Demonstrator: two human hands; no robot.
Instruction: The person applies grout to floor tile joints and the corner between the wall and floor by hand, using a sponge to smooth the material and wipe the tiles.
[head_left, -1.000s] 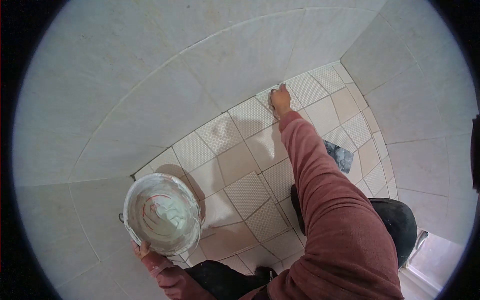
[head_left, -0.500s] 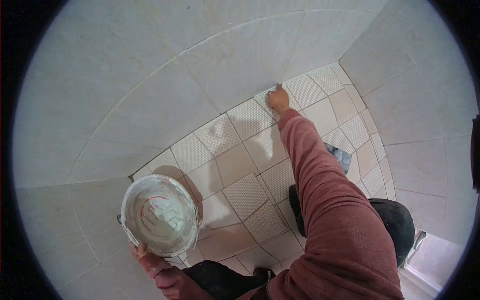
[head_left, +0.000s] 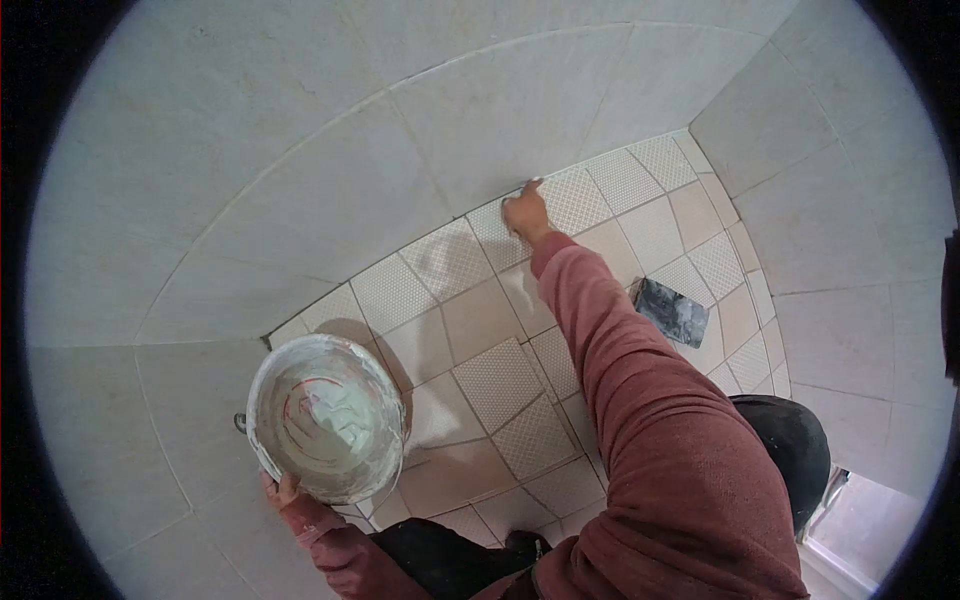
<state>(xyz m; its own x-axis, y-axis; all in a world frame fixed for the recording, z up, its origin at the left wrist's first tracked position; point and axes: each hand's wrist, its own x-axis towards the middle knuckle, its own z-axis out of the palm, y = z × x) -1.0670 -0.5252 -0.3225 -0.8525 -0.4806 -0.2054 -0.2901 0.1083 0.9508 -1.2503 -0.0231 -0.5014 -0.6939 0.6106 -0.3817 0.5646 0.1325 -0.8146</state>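
Note:
My left hand is closed on the rim of a smeared bucket, its fingers over the near left edge. White paste lies in the bottom of the bucket. My right hand reaches to the joint where the floor meets the back wall. Its fingers are mostly curled, with one pointing into the joint. A bit of white shows at that fingertip; whether the curled fingers hold anything is hidden. Under the hand is a floor tile with a dotted pattern.
A dark, flat, roughly square piece lies on the floor right of my forearm. Grey tiled walls enclose the patterned floor. Loose-looking tiles sit slightly raised before me. My dark-clad knee is at the right.
My right hand has slid left along the wall joint. More of the dark flat piece shows beside my forearm. The left hand stays on the bucket; the view has shifted slightly.

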